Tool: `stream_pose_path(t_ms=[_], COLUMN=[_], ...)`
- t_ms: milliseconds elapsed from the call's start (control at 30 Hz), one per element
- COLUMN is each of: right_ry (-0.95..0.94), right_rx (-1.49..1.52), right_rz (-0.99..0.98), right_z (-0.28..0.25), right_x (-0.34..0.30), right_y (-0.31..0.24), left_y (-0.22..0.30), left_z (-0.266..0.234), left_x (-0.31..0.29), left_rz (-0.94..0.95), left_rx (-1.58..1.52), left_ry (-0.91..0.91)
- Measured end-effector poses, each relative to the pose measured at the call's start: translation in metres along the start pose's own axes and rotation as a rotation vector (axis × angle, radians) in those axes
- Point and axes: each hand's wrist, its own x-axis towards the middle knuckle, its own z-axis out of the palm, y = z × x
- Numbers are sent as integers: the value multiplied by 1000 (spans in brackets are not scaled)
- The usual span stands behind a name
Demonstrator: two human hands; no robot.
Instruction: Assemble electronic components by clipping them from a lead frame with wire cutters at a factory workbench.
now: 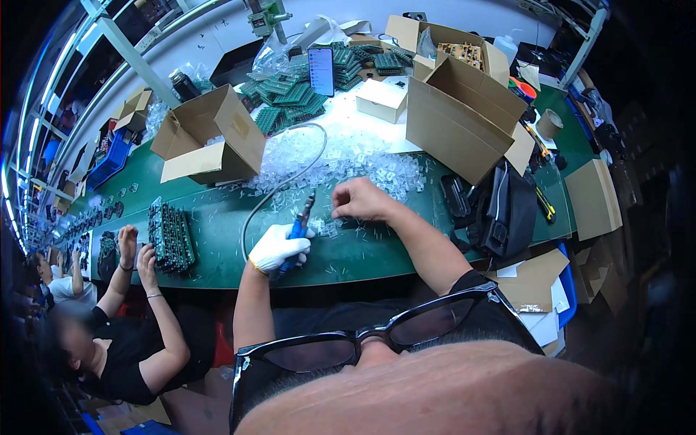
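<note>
My left hand, in a white glove, is wrapped around a blue pen-shaped handheld power tool. Its dark tip points up and away from me, and a grey hose loops around it from the far side. To the right, my bare right hand has its fingers curled together in a pinch; what is between them, if anything, is too small to make out. Just below those fingers lie a few clear plastic pieces. A large heap of similar clear pieces spreads beyond both hands.
Open cardboard boxes flank the heap. Behind it are stacked green circuit boards, a phone and a small white box. A black bag sits at right. At left a co-worker's hands are near upright boards.
</note>
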Motion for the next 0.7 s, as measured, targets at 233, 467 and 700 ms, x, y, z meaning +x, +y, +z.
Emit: stream_pose_path(t_ms=[233,467,700], right_ry=[-108,182,-104], right_rx=[-362,-240,-436], right_rz=[-286,45,39], right_z=[-8,-59,-59], right_x=[-3,-12,-19], right_y=[-6,-3,-5], left_y=[-16,-20,-18], left_z=[-12,-12,-8], left_x=[3,1,1], left_rz=[47,79,76], left_rx=[-178,-209,-260], left_ry=[-32,-24,-11])
